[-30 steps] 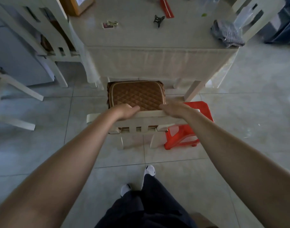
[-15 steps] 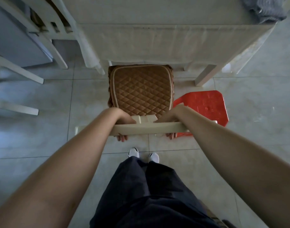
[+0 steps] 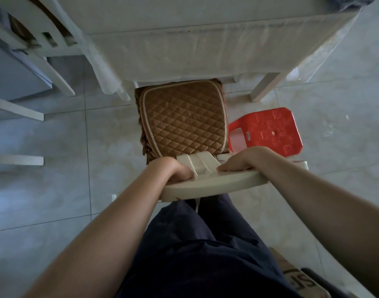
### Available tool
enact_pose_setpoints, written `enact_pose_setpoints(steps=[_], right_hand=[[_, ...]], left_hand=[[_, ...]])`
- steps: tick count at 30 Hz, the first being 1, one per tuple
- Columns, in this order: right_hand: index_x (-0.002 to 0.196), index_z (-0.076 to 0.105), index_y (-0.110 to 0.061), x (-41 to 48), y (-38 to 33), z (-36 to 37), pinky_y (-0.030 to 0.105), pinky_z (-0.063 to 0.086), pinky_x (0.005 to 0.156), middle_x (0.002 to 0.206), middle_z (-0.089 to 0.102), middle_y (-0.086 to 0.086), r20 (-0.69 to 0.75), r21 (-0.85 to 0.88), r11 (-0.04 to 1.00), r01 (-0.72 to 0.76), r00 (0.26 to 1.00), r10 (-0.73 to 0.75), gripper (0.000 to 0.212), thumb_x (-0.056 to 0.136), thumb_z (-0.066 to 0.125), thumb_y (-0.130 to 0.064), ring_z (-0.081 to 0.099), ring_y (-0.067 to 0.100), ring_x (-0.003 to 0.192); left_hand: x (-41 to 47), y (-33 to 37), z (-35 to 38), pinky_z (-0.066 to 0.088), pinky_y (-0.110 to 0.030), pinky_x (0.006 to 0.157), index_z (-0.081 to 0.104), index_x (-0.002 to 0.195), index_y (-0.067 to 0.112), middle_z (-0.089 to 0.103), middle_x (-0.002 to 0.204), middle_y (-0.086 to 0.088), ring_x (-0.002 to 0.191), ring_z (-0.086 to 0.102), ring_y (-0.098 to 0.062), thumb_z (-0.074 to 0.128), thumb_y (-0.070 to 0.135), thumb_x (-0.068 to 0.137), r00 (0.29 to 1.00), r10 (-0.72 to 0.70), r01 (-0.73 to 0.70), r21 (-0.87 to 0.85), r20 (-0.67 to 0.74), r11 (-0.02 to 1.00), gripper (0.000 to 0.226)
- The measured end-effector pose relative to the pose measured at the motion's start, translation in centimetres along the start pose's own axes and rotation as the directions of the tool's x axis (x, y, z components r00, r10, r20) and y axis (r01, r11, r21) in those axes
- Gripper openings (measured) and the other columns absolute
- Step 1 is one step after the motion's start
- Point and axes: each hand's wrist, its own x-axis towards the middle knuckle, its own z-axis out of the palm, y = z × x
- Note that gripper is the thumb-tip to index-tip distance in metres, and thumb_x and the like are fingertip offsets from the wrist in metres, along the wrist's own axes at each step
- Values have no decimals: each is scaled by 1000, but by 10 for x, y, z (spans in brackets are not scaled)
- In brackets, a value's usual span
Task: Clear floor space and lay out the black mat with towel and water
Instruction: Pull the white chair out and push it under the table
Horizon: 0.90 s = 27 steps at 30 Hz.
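A cream chair with a brown quilted seat cushion (image 3: 182,121) stands in front of me, its front tucked under the table (image 3: 205,39). My left hand (image 3: 173,172) grips the chair's top rail (image 3: 216,183) from the left side. On the same rail, further right, my right hand (image 3: 242,160) is closed over its edge. A grey towel (image 3: 352,2) shows only as a sliver on the table's far right corner. No black mat or water is in sight.
A red plastic stool (image 3: 268,132) sits on the tiles right of the chair, partly behind my right hand. Another cream chair (image 3: 40,50) stands at the upper left beside the table. A cardboard box (image 3: 300,278) lies at the lower right by my legs.
The view has dropped closer over the chair and I have stepped nearer. Both hands stay on the top rail, and the table top has left the view.
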Motion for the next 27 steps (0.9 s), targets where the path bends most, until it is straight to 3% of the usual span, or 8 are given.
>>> enact_pose_setpoints(steps=[3,6,12,14,18,22,25,27], right_hand=[[147,33,-15,-4,3,-5,36,28,108,153,33,6,-19,14,1000,2,1000,-2,62,98,30,-53,36,24,137],[144,38,-15,-4,4,-17,36,34,103,147,41,8,-17,28,1000,10,1000,-9,59,99,31,-52,44,25,132],[121,56,-15,12,13,-42,29,47,72,131,60,8,34,118,992,-49,998,45,56,91,42,-60,62,23,113],[113,57,-18,14,20,-46,29,46,79,131,60,6,26,92,995,-49,999,47,52,89,42,-62,61,22,114],[122,60,-18,21,33,-56,31,45,85,116,66,0,-28,82,995,-56,998,58,68,82,44,-71,66,16,95],[126,56,-16,21,40,-63,31,38,88,125,57,4,-11,62,997,-55,998,56,62,91,37,-64,56,18,99],[120,57,-17,23,48,-67,32,38,91,128,54,3,21,77,996,-50,999,49,59,92,34,-64,55,19,103],[127,55,-15,23,53,-70,33,37,99,130,52,4,26,57,997,-44,999,43,63,94,31,-63,53,20,115]], left_hand=[[-4,1,-5,40,-38,84,32,146,12,48,136,-13,101,52,-27,39,55,91,1000,20,-20,6,0,1000,70],[-8,3,-16,43,-39,87,35,144,13,51,130,-13,101,55,-27,42,56,88,1000,24,-24,-3,6,1000,70],[-12,13,-35,47,-47,100,45,132,11,59,122,-17,108,62,-33,46,52,82,996,50,-47,-46,68,998,65],[-12,21,-36,47,-44,99,45,133,11,60,121,-16,108,62,-31,43,48,89,996,56,-53,-41,74,998,57],[-9,38,-37,45,-45,101,30,145,9,50,134,-19,113,57,-33,37,53,88,995,43,-40,-38,93,998,72],[-11,51,-41,44,-37,86,30,144,7,48,134,-19,105,56,-32,31,53,95,996,50,-47,-40,73,998,67],[-8,60,-43,41,-40,93,25,146,8,45,138,-20,116,52,-34,30,53,97,996,47,-44,-38,75,998,67],[-8,66,-45,40,-42,102,18,150,7,40,143,-21,122,49,-36,29,59,94,994,13,-10,-24,109,1000,77]])
